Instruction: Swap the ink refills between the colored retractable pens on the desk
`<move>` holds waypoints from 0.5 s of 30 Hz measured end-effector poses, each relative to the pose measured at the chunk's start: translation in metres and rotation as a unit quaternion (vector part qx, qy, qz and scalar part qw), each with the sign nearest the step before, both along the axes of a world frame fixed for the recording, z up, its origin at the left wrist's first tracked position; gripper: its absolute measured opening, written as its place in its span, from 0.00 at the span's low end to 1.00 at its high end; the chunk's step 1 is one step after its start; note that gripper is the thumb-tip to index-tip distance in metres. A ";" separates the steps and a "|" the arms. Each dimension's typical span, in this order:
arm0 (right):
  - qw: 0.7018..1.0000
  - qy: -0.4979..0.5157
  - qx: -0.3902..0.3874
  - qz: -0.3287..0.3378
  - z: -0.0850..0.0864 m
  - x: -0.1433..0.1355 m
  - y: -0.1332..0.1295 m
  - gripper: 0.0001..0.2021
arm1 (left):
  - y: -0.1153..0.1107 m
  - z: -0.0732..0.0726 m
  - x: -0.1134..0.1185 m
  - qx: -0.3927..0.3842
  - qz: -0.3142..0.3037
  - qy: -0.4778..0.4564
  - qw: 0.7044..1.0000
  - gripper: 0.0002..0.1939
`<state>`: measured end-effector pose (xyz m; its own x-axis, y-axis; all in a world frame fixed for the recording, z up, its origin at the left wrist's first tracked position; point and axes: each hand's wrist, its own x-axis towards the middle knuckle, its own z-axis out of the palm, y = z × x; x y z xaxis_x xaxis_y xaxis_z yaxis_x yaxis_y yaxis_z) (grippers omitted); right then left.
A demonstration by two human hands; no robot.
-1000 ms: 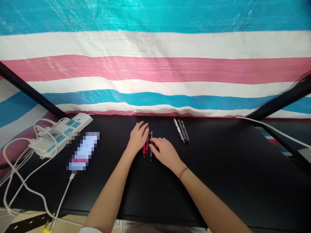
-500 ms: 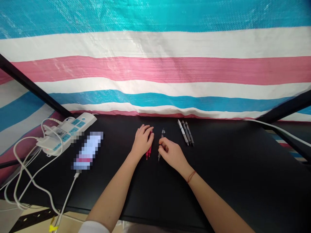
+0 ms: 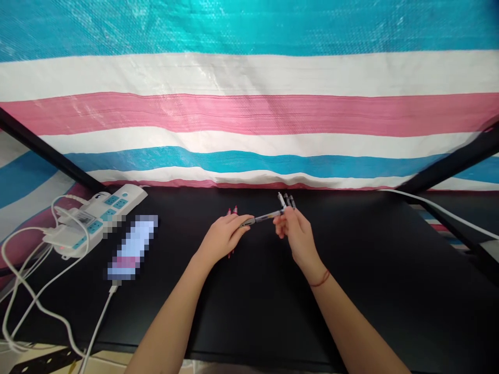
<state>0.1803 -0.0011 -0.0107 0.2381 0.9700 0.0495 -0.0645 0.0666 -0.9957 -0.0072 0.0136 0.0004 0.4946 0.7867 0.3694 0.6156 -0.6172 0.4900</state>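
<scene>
A clear-barrelled pen point(image 3: 268, 215) with a grey end is held nearly level between my two hands, above the black table point(image 3: 249, 296). My left hand point(image 3: 223, 236) pinches its grey left end between thumb and fingers. The other end sits in the closed fingers of my right hand point(image 3: 299, 234), which covers that tip. Two red pens point(image 3: 235, 209) lie under my left hand, with their tops showing beyond it. Just past my right hand lie a white pen point(image 3: 280, 198) and two dark pens point(image 3: 292, 200), their lower parts hidden by the hand.
On the left lie a white power strip point(image 3: 134, 195) with plugged-in cables and a blurred phone point(image 3: 134, 244) on a charging cable point(image 3: 99, 322). A striped sheet point(image 3: 249, 114) hangs behind the table. Black frame bars point(image 3: 448, 161) slant at both sides; a white cable point(image 3: 440, 208) crosses the right corner.
The clear pen has been lifted off the table and turned sideways. My left hand has left the red pens and grips its grey end; my right hand has moved right, holding the other end.
</scene>
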 end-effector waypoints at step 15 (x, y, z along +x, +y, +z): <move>0.997 -0.049 -0.034 0.044 0.002 0.008 0.002 0.27 | 0.003 -0.010 0.015 -0.274 0.089 -0.523 0.802 0.16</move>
